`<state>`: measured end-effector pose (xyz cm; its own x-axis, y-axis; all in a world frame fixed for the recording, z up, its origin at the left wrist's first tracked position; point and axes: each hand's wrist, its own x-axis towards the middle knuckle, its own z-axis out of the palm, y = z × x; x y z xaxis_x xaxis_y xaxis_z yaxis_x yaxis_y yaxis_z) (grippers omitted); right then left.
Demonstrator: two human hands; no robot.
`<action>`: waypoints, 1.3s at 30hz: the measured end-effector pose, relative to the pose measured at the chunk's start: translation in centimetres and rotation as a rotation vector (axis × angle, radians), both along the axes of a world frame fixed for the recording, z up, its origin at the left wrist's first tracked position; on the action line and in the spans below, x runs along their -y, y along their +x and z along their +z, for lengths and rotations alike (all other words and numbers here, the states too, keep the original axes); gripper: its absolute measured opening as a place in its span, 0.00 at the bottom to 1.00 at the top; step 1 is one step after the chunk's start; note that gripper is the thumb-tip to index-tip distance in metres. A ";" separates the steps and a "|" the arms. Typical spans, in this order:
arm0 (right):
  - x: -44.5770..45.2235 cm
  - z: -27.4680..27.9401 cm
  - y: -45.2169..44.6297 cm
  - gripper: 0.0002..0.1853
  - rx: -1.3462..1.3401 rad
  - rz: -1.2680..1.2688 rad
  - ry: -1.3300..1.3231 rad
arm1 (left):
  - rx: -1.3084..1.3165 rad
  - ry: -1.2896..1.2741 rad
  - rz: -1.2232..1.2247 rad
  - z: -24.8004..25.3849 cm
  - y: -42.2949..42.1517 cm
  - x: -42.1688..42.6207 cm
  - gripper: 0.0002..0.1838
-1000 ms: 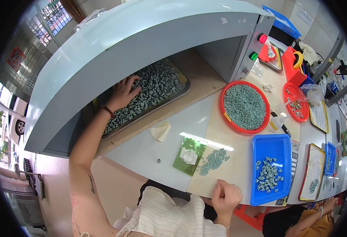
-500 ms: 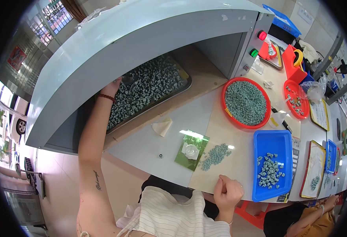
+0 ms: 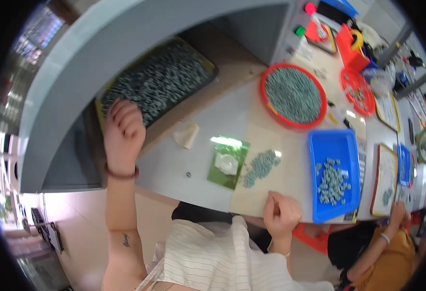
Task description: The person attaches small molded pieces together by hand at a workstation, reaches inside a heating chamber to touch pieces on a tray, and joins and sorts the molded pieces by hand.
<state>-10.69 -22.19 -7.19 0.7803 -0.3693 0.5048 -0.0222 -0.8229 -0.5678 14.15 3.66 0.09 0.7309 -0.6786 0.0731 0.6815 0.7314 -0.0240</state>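
My left hand (image 3: 124, 133) is closed, fingers curled, over the near left corner of a tray (image 3: 101, 110) at the grey cabinet's opening. Small blue-green stones (image 3: 160, 72) fill the tray. Whatever those fingers may hold is hidden. At the table's front edge, my right hand (image 3: 283, 213) is closed too, thumb against the curled fingers, and its inside cannot be seen. Nearby lies a loose patch of small green stones (image 3: 261, 167). Left of the patch, a green sheet (image 3: 221, 180) carries a clear, whitish piece (image 3: 226, 165). A blue tray (image 3: 323, 209) with larger stones stands right of my right hand.
The curved grey cabinet (image 3: 53, 121) arches over the stone tray. A round red tray (image 3: 270, 116) of stones stands right of it. Further right are a smaller red tray (image 3: 368, 106) and a yellow-edged tray (image 3: 375, 194). A co-worker's arm (image 3: 375, 252) is at the lower right.
My left hand has drawn back from deep inside the cabinet to the tray's near left corner. The whole view has shifted; my right hand stays closed at the table edge.
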 end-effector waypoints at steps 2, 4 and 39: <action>0.0 0.4 -0.2 0.05 -0.067 -0.045 0.124 | -0.060 -0.031 -0.081 0.7 -5.0 1.8 0.20; 0.2 1.6 0.0 0.06 -0.125 -0.089 0.316 | -0.125 -0.069 -0.117 0.1 -7.8 2.2 0.19; -1.5 5.3 0.9 0.10 0.051 0.346 0.690 | 0.193 0.361 -0.627 -4.9 -15.3 9.1 0.15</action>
